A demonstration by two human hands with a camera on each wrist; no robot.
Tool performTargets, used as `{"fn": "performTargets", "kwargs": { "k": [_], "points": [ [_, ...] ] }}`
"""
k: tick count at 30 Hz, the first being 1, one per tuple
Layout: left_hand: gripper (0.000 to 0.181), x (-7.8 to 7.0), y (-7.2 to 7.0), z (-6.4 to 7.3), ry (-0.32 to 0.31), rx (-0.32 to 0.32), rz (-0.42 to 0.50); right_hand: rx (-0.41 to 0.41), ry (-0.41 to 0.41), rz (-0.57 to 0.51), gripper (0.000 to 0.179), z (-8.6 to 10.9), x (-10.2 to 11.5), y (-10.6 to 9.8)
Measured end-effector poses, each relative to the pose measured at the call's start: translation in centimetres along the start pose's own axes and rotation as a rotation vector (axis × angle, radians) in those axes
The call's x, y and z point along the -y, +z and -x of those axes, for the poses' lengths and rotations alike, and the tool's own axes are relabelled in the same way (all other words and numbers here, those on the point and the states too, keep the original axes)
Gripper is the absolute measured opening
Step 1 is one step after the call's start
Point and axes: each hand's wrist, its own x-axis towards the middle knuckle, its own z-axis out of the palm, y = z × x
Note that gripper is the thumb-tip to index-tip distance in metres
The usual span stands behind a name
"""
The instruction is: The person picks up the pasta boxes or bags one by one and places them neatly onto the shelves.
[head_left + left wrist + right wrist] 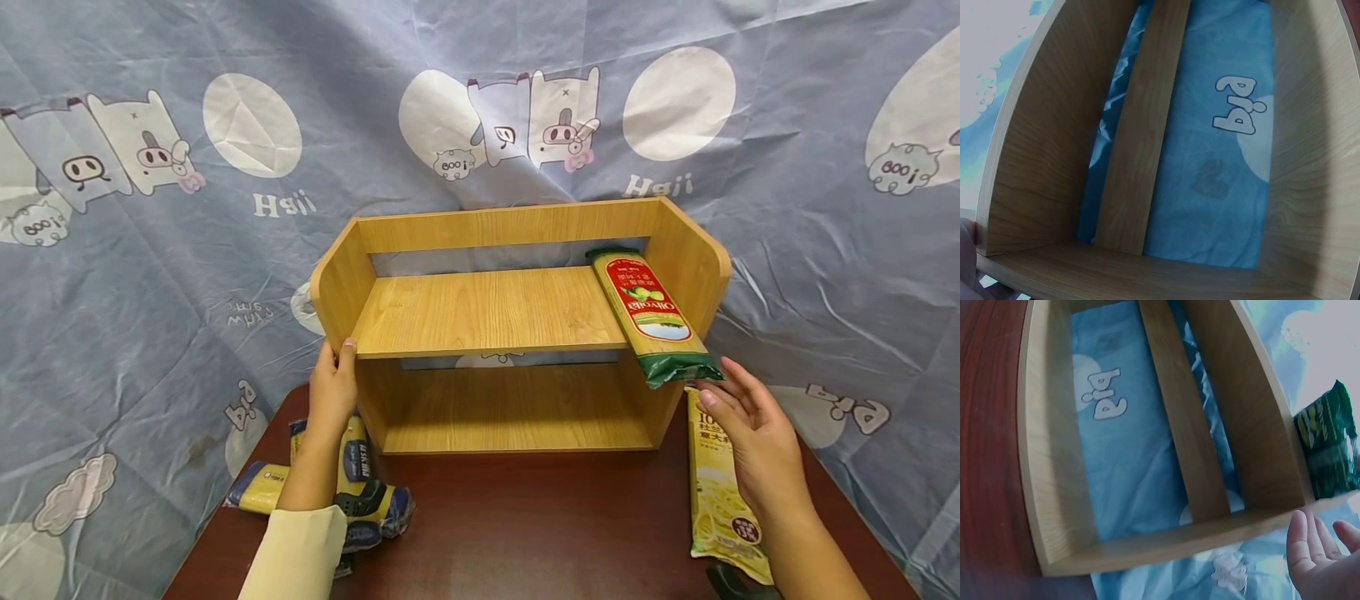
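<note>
A two-tier wooden shelf (487, 308) stands on the table. My left hand (333, 387) grips its left side panel (1041, 150), the thumb by the front edge of the upper board and the other fingers mostly hidden behind the panel. On the upper board, against the right side, lies a spaghetti packet (645, 304) with a red label; its green end (1329, 440) juts past the front edge. My right hand (761, 437) is at the shelf's right side, just below that green end. Its fingers are extended, with the fingertips close to the panel's edge and nothing held.
Several yellow-and-blue packets (258, 487) lie on the table left of the shelf, partly hidden by my left arm. A long yellow pasta packet (716, 492) lies on the right, beside my right forearm. A patterned cloth (480, 100) hangs behind the dark red table (525, 525).
</note>
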Motion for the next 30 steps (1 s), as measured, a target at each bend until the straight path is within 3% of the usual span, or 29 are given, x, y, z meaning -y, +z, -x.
{"fn": "performTargets", "kwargs": {
  "k": [7,21,27,30],
  "points": [
    [0.055,0.0,-0.1,0.0,-0.009,0.002,-0.001,-0.027,0.014,-0.02,0.05,1.2,-1.0,-2.3],
    [0.054,-0.2,-0.7,0.0,-0.021,-0.005,-0.012,-0.167,0.217,0.1,0.05,3.0,-3.4,-5.0],
    [0.053,-0.1,-0.5,0.1,-0.022,-0.006,-0.02,-0.208,0.354,0.255,0.064,3.8,-4.2,-6.6],
    [0.053,-0.1,-0.4,0.1,-0.021,-0.001,-0.022,-0.218,0.468,0.458,0.074,4.2,-4.5,-7.5]
  ]
}}
